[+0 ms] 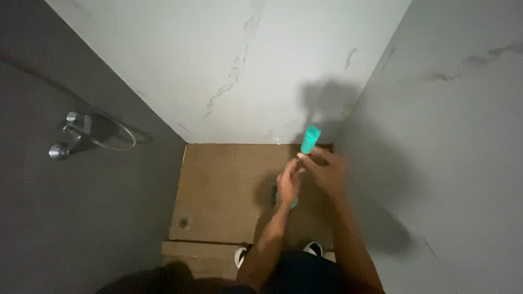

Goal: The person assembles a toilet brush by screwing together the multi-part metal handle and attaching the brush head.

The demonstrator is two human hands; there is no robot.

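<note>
I look straight down into a narrow shower stall. Both my hands grip a teal long-handled tool (310,139), likely a brush or mop handle, held near the right wall. My right hand (326,173) wraps the handle just below its top end. My left hand (289,184) grips lower down, where a bit of teal shows under the fingers. The lower part of the tool is hidden behind my hands and arms.
The brown tiled floor (223,185) has a small round drain (184,222) at the lower left. A chrome tap with a ring (87,136) sticks out of the dark grey left wall. White marble walls stand ahead and right. My shoes (313,249) are at the bottom.
</note>
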